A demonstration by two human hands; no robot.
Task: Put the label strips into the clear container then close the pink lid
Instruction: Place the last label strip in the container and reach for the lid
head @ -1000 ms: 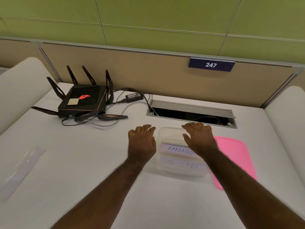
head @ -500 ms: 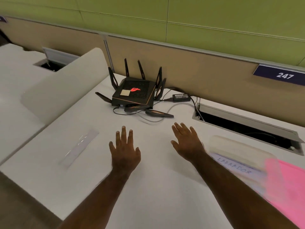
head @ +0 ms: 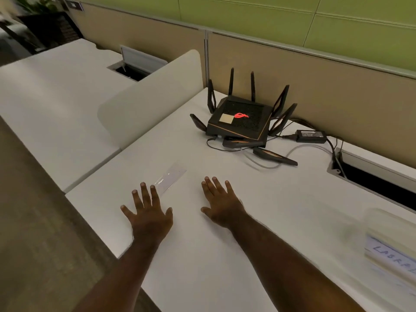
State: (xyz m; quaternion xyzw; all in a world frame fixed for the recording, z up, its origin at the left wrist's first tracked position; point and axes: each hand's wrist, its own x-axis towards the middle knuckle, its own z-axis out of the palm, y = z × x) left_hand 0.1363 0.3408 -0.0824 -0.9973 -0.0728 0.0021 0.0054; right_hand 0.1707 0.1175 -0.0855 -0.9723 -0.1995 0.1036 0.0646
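A pale, glossy label strip (head: 170, 179) lies flat on the white desk (head: 225, 255), just beyond my left hand (head: 147, 216). The fingertips of that hand reach the strip's near end; the fingers are spread and hold nothing. My right hand (head: 221, 204) hovers to the right of the strip, fingers apart and empty. The clear container (head: 382, 239) sits blurred at the right edge, with a handwritten label strip (head: 392, 255) inside it. The pink lid is out of view.
A black router (head: 239, 121) with several antennas, its cables and a power adapter (head: 311, 136) stand at the back of the desk. A cable slot (head: 371, 176) opens at the right. A rounded divider (head: 148, 97) borders the left side, and the desk's front-left edge is close.
My view has swung left, leaving the container at the right edge and the pink lid out of sight. Both hands have moved left from the container to the strip on the desk.
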